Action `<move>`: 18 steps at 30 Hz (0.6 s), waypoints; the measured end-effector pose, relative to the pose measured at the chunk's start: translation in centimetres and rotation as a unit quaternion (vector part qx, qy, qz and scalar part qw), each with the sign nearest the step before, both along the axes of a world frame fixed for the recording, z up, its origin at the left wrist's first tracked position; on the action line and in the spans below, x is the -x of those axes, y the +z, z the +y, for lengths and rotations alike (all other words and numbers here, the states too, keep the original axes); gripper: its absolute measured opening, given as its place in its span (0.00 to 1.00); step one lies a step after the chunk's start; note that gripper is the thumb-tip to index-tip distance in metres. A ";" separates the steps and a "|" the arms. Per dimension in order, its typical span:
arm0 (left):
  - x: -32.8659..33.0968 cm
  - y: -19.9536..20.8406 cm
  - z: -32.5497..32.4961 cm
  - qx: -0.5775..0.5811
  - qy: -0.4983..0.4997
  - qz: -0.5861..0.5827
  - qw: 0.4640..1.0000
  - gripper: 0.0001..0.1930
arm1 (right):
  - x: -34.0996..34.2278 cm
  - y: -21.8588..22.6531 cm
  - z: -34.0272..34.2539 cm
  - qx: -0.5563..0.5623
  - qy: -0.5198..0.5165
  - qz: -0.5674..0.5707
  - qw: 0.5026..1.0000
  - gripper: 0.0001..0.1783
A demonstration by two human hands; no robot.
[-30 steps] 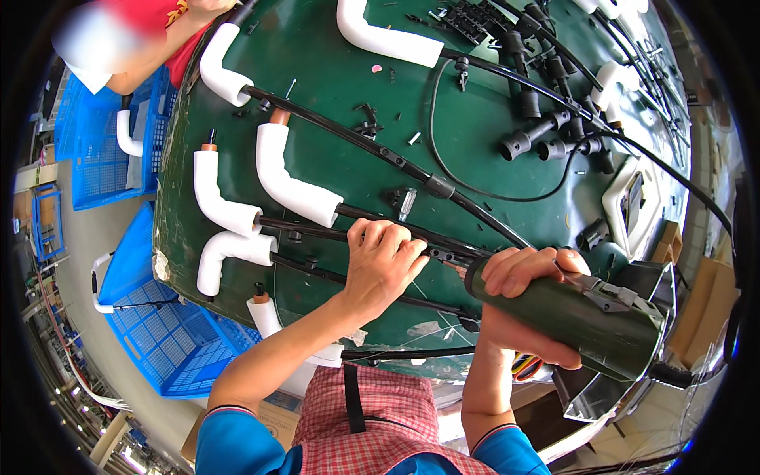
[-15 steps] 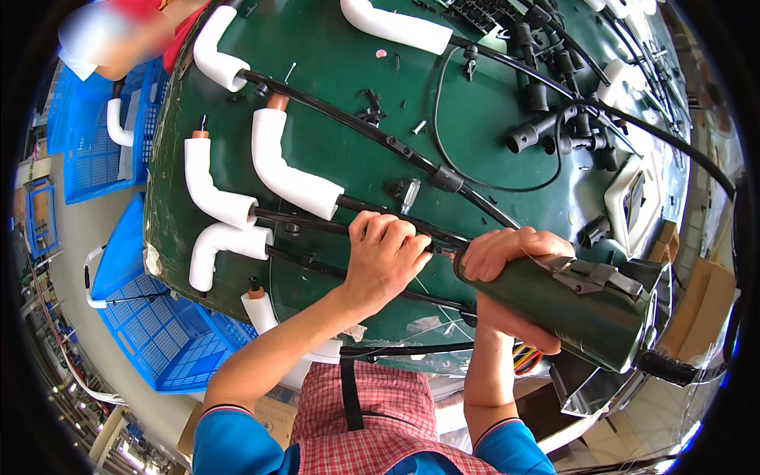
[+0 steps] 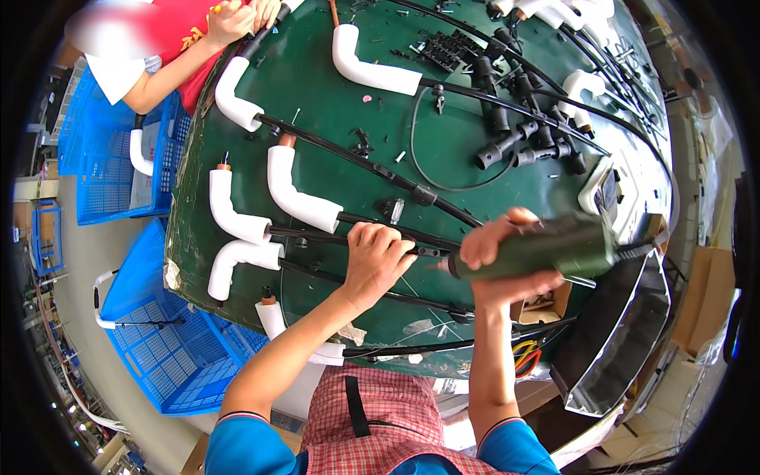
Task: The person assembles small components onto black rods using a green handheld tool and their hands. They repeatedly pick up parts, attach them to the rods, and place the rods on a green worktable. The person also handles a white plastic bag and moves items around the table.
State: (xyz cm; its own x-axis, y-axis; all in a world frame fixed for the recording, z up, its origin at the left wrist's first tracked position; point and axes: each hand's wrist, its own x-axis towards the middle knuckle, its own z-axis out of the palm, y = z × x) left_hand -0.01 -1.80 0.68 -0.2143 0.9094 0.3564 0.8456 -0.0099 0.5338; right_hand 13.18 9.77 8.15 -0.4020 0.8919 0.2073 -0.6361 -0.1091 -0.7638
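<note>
Lying across the left and middle of the green bench [image 3: 443, 150] are six white bent handles [image 3: 305, 198], each with a black rod running off to the right. More white pieces [image 3: 566, 12] are heaped at the far right, too overlapped to count. The person's left hand [image 3: 376, 257] has its fingers clamped on one black rod [image 3: 313, 235], which comes from the middle one of the three handles stacked nearest the left edge. The right hand [image 3: 507, 257] has its fingers wrapped around one green power screwdriver [image 3: 554, 252]; its blurred tip is near the rod's end, and whether they touch I cannot tell.

At least two blue crates stand left of the bench. The far crate [image 3: 99, 186] holds one white bent handle and a pale sheet. By the near crate [image 3: 178, 360], one handle shows past the left wall, its thin rod reaching over the inside. One small cardboard box [image 3: 560, 301], below the right hand, holds small parts, too hidden to count. One dark metal trough [image 3: 613, 340] sits at the right.

At the far left, a co-worker's two hands [image 3: 229, 22] are on one black rod end [image 3: 261, 36].
</note>
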 end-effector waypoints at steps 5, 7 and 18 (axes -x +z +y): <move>-0.9 0.6 -0.6 0.021 0.009 0.011 1.000 0.13 | -5.4 3.2 -1.8 -0.014 -0.057 0.043 0.997 0.49; -1.3 1.2 -1.0 0.035 0.005 0.010 0.999 0.14 | -9.1 3.9 -2.7 0.021 -0.100 0.023 0.994 0.49; -2.8 4.1 -2.5 0.145 -0.084 0.109 0.980 0.29 | -25.6 5.0 -6.8 0.165 -0.297 0.026 0.940 0.42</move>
